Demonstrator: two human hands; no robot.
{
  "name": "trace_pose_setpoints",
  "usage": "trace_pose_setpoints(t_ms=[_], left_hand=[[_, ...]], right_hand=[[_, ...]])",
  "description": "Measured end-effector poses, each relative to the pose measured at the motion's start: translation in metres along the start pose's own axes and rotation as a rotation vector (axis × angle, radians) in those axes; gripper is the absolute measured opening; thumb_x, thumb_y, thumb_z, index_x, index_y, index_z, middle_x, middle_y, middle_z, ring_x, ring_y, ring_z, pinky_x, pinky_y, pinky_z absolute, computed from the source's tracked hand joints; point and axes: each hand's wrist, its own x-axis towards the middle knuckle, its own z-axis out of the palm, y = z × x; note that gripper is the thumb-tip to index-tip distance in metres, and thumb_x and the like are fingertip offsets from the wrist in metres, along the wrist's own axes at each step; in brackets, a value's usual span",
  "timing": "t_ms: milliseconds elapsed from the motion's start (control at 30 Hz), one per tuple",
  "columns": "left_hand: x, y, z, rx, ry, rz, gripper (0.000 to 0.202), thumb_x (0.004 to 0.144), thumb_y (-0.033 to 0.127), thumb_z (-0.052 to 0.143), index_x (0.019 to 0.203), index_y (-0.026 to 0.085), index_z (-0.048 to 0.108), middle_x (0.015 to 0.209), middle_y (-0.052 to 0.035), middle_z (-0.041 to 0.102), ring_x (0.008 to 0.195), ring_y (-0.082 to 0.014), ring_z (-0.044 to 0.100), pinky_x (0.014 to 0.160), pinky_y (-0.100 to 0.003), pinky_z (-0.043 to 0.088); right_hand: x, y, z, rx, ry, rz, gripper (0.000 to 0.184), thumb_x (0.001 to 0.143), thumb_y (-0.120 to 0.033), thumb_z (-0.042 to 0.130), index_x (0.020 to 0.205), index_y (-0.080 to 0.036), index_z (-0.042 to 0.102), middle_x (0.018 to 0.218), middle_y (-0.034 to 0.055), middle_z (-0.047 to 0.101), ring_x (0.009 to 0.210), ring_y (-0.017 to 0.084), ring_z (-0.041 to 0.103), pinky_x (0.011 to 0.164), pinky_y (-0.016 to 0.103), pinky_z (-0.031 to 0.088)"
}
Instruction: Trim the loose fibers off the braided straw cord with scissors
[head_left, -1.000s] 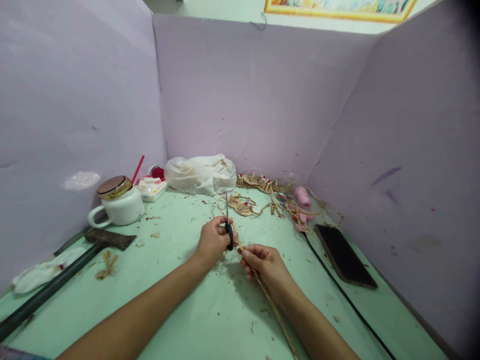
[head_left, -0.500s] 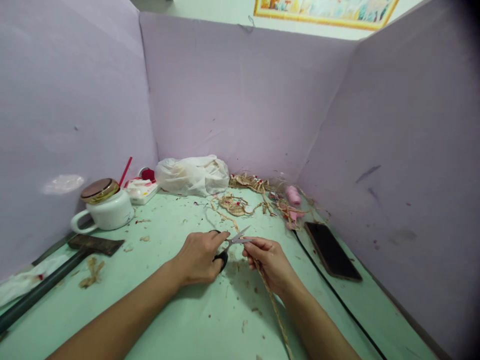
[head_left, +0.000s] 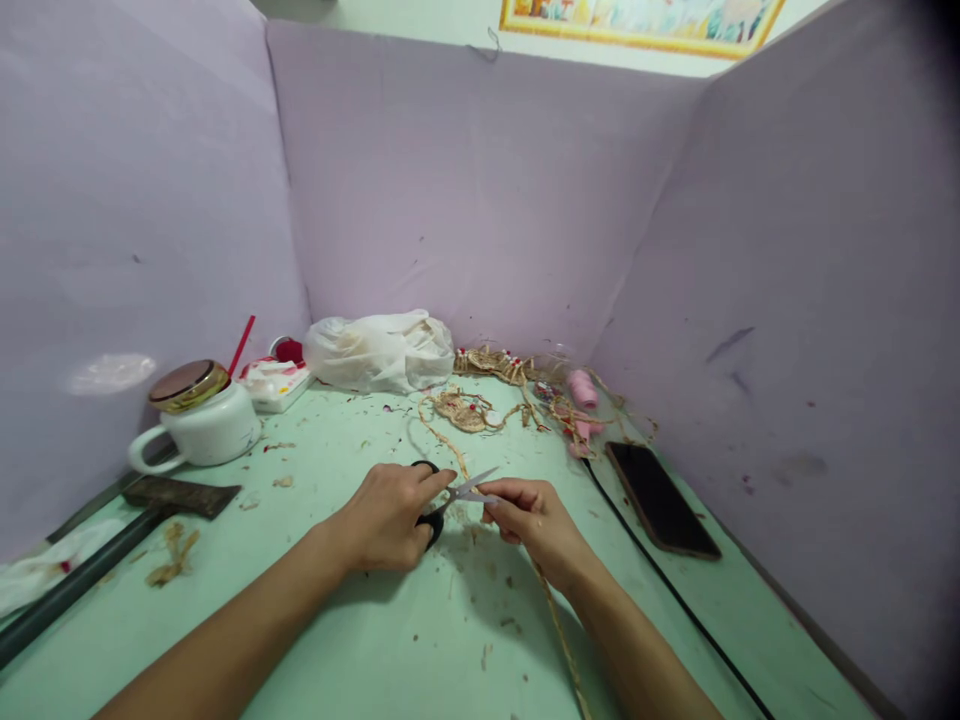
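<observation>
My left hand (head_left: 394,515) holds a pair of black-handled scissors (head_left: 459,493), thumb and finger at the loops, with the blades parted and pointing right. My right hand (head_left: 534,518) pinches a braided straw cord (head_left: 553,610) close to the blade tips. The cord trails from under that hand toward the front edge of the view. Beyond the scissors, another stretch of cord runs up to a woven straw piece (head_left: 459,411) with a red bead on it. Fingers hide the exact spot where blades and cord meet.
On the left stand a white mug (head_left: 214,430) with a gold-rimmed lid and a hammer (head_left: 184,496). At the back lie a white plastic bag (head_left: 381,350), beaded straw pieces (head_left: 495,365) and a pink thread spool (head_left: 583,389). A phone (head_left: 664,500) and black cable (head_left: 675,595) are on the right.
The scissors have shifted slightly left and down, their blades a little less widely parted. My right hand stays about where it was, still pinching the cord. The view has shifted slightly.
</observation>
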Motion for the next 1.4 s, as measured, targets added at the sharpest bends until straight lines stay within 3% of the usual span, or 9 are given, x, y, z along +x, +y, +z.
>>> trace_pose_setpoints(t_ms=[300,567,667,833,1033,1200,1400], left_hand=[[-0.0007,-0.0027,0.0020,-0.086,-0.034,-0.028,0.050,0.061,0.012,0.046,0.110,0.023,0.046,0.088,-0.0040,0.061,0.079,-0.0211,0.057,0.066,-0.028,0.039],[0.0005,-0.0033,0.0002,-0.115,-0.062,0.004,0.030,0.062,0.006,0.041,0.086,0.022,0.050,0.068,0.0005,0.059,0.065,-0.0175,0.057,0.055,-0.023,0.034],[0.0001,-0.0015,-0.0003,-0.146,-0.070,0.018,0.030,0.065,0.007,0.039,0.088,0.023,0.050,0.064,0.0017,0.058,0.062,-0.0162,0.056,0.055,-0.022,0.035],[0.0009,0.0039,-0.0007,-0.095,-0.025,-0.009,0.043,0.061,0.016,0.047,0.103,0.022,0.046,0.084,-0.0030,0.060,0.076,-0.0213,0.057,0.062,-0.027,0.038],[0.0012,0.0049,-0.0003,-0.023,-0.021,-0.019,0.054,0.062,0.019,0.047,0.115,0.021,0.039,0.089,-0.0061,0.059,0.079,-0.0238,0.056,0.064,-0.031,0.040],[0.0003,0.0030,0.0014,-0.072,-0.039,-0.036,0.053,0.059,0.013,0.046,0.111,0.022,0.041,0.087,-0.0045,0.060,0.079,-0.0223,0.057,0.064,-0.028,0.039],[-0.0010,0.0024,0.0003,-0.175,-0.021,-0.034,0.035,0.058,0.007,0.042,0.089,0.022,0.049,0.073,0.0000,0.060,0.068,-0.0176,0.056,0.058,-0.024,0.036]], right_hand=[[-0.0010,-0.0005,-0.0017,-0.098,0.024,-0.004,0.019,0.059,-0.015,0.054,0.066,-0.016,0.071,0.047,-0.0023,0.053,0.041,0.006,0.033,0.042,0.021,0.023],[0.0001,0.0011,-0.0033,-0.033,0.047,-0.010,0.017,0.059,-0.019,0.058,0.069,-0.015,0.071,0.046,-0.0028,0.053,0.039,0.005,0.031,0.040,0.020,0.021],[0.0004,0.0002,-0.0034,0.007,0.070,-0.006,0.017,0.057,-0.022,0.061,0.069,-0.014,0.071,0.046,-0.0030,0.052,0.038,0.005,0.030,0.039,0.020,0.020],[-0.0002,-0.0022,-0.0010,-0.036,0.046,0.014,0.016,0.059,-0.026,0.063,0.066,-0.014,0.071,0.047,-0.0018,0.054,0.039,0.005,0.032,0.040,0.020,0.021],[-0.0004,-0.0002,0.0010,-0.037,0.029,0.021,0.015,0.058,-0.026,0.065,0.066,-0.014,0.070,0.047,-0.0019,0.054,0.038,0.004,0.030,0.040,0.020,0.020],[-0.0018,-0.0002,0.0009,-0.023,0.001,0.014,0.012,0.057,-0.020,0.062,0.064,-0.015,0.070,0.047,-0.0017,0.055,0.038,0.005,0.030,0.040,0.021,0.020],[-0.0018,-0.0007,-0.0005,0.015,-0.008,-0.006,0.011,0.059,-0.022,0.062,0.064,-0.015,0.069,0.047,-0.0022,0.054,0.039,0.005,0.030,0.040,0.021,0.020]])
